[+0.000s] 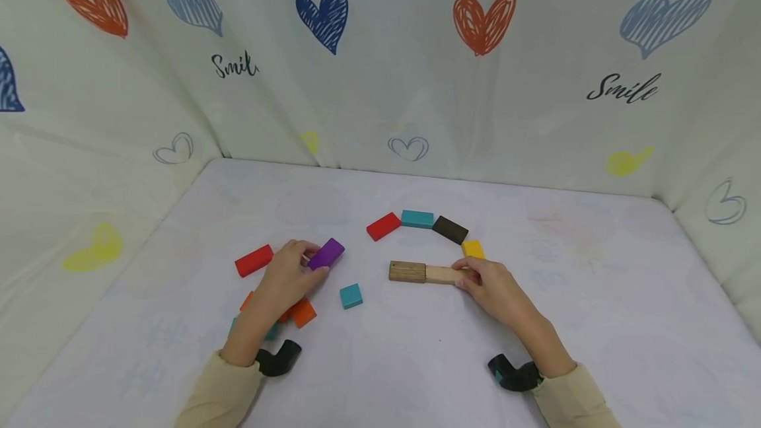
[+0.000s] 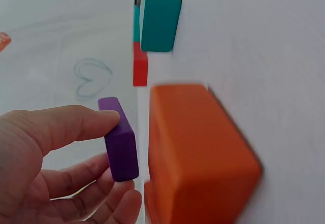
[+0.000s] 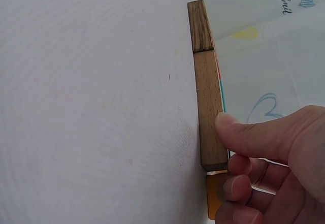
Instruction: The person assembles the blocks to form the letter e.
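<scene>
My left hand (image 1: 290, 273) pinches a purple block (image 1: 326, 253) between thumb and fingers; in the left wrist view it is held up above the tabletop. My right hand (image 1: 495, 288) grips the right end of a light wooden block (image 1: 441, 275), thumb on one side and fingers on the other. That block lies end to end with a brown striped wooden block (image 1: 407, 271). Behind them a curved row runs from a red block (image 1: 384, 226) through a teal block (image 1: 417, 219) and a dark brown block (image 1: 450, 230) to a yellow block (image 1: 473, 249), close by the right fingers.
A small teal block (image 1: 351, 296) lies between the hands. Another red block (image 1: 253, 261) is left of the left hand. Orange blocks (image 1: 304, 313) and teal ones are partly hidden under the left forearm. A white curtain (image 1: 368, 84) with printed hearts hangs behind the table.
</scene>
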`<state>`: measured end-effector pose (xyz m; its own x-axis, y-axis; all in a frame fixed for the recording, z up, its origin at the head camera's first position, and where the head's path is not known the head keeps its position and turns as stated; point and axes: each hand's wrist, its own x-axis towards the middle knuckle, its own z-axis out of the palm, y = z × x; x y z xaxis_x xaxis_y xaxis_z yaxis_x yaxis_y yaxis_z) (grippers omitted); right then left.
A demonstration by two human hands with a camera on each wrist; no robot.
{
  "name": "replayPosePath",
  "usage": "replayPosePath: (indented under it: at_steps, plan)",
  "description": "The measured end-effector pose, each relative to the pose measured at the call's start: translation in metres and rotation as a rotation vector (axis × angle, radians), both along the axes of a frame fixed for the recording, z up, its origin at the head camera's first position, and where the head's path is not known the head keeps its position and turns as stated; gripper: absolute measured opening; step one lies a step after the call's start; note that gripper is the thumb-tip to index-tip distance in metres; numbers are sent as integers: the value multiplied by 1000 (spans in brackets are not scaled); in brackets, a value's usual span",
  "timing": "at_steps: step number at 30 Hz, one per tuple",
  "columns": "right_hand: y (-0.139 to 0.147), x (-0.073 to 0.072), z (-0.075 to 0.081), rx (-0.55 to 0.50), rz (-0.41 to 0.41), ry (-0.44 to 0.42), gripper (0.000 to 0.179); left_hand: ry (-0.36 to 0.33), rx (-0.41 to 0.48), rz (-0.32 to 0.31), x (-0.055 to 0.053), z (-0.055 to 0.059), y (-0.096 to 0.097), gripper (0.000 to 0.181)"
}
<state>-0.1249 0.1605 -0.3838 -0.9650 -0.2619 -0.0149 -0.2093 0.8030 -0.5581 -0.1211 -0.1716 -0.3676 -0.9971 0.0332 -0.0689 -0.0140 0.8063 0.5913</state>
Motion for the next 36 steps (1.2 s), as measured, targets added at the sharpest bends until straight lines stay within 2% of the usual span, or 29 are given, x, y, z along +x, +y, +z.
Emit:
replayPosePath:
  at_steps: [8,16,19,27,36]
  plan:
    - [0,0,0,7,-5,-5,23,-6,-4,15,-11,-8,26,40]
    - [0,1,-1,7,-14,-14,23,-14,-17,23,-20,-12,46,38]
    - [0,1,-2,6,-17,-15,23,-38,-33,28,-23,-11,52,40]
    - [-1,1,-2,0,-15,-8,23,-96,-41,12,-29,-11,56,50]
    - [-1,0,-1,8,-10,-5,23,-113,-38,1,-31,-13,56,60]
